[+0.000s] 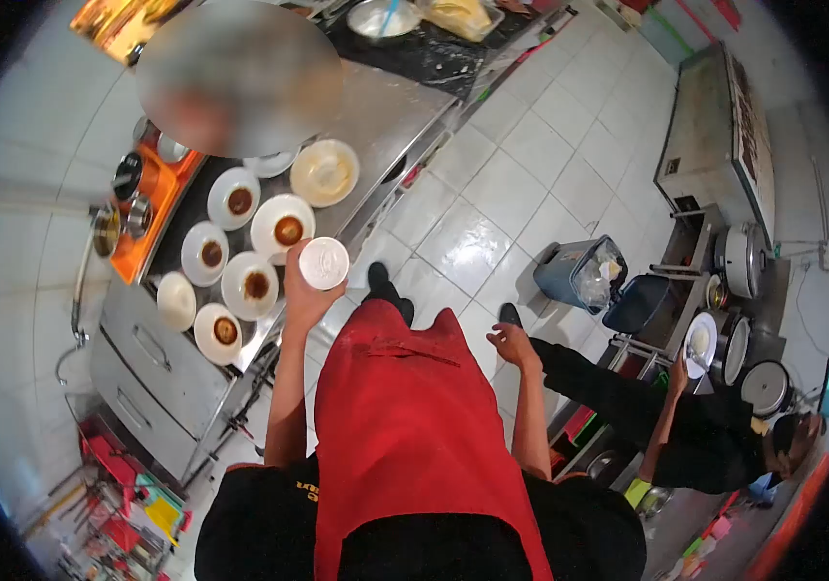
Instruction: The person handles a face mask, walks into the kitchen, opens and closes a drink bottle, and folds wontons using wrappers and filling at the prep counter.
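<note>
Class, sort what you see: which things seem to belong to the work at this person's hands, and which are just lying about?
Likely in use:
- white cup, held in the left hand
- bowls with brown sauce, beside that hand

Likely just lying about:
- bin on the floor
- silver pot, far right

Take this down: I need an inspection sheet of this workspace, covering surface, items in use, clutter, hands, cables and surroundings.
Surface: grey metal counter, crowded with dishes.
Job's things: white round container; white round bowls, five with dark brown contents.
Clutter: orange plastic tray, loaded, beside the bowls.
Left hand: gripping the container.
Right hand: nothing seen in it.
Cables: none clearly made out.
Surroundings: white tiled floor; blue-grey plastic bin; another person in black clothing.
</note>
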{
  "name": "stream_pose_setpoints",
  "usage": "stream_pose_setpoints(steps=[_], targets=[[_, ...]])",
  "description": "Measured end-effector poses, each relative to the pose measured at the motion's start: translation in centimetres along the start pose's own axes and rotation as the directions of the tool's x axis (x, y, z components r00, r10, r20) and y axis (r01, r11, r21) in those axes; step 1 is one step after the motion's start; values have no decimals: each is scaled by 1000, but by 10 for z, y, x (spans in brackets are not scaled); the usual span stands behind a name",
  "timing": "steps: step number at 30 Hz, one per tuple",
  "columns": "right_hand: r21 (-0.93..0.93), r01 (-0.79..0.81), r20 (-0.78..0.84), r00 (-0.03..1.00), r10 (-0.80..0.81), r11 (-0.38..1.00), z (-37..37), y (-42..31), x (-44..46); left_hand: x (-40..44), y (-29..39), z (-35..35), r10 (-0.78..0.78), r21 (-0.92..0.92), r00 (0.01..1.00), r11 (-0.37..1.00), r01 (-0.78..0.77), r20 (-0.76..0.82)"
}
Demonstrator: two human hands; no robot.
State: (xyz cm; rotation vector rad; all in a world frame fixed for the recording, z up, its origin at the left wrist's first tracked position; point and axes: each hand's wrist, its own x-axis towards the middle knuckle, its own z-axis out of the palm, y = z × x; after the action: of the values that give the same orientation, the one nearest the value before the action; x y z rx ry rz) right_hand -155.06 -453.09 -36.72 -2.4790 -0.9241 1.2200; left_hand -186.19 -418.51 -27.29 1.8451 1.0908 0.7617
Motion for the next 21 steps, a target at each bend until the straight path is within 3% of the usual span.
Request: stream_pose_setpoints(steps=[5, 11, 17, 21], targets=[[208, -59, 63, 997, 47, 976, 3, 5, 17, 97, 14, 71, 149, 41, 986, 988, -152, 77], [245, -66, 79, 996, 48, 967, -39, -25, 82, 203, 8, 137, 242, 127, 968, 960, -249, 69], [145, 3, 75, 997, -14, 989, -103, -48, 160, 286, -21, 176, 76, 100, 996, 992, -80, 36], [173, 1, 20, 1000, -4, 985, -138, -65, 204, 326, -49, 185, 77, 122, 997, 989, -79, 21]])
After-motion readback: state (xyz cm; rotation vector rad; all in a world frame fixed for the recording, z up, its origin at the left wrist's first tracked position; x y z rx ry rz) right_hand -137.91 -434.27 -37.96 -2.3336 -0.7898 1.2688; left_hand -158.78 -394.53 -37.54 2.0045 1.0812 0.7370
